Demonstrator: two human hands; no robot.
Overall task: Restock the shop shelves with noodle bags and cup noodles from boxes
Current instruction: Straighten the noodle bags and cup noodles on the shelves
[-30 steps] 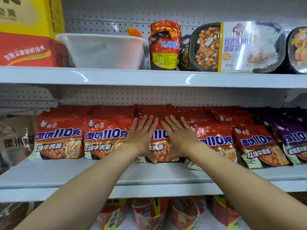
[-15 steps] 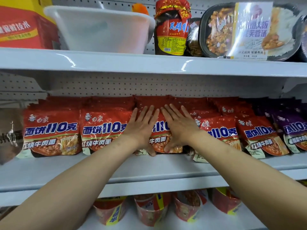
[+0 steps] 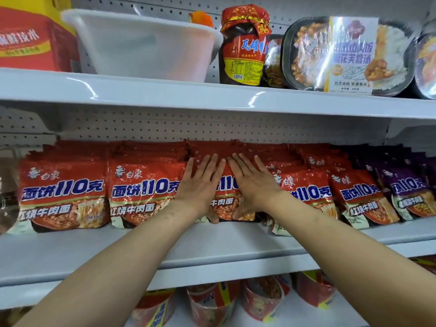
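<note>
Left hand (image 3: 200,185) and right hand (image 3: 253,185) press flat, fingers straight, on the red noodle bag (image 3: 225,199). Bag stands upright directly ahead, equally near both

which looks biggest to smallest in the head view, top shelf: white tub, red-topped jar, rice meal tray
1. white tub, slightly wider
2. rice meal tray, close to the tub, hard to separate
3. red-topped jar, clearly smallest

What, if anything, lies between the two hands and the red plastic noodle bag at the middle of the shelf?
Nothing visible: left hand and right hand press flat directly on the red plastic noodle bag.
</note>
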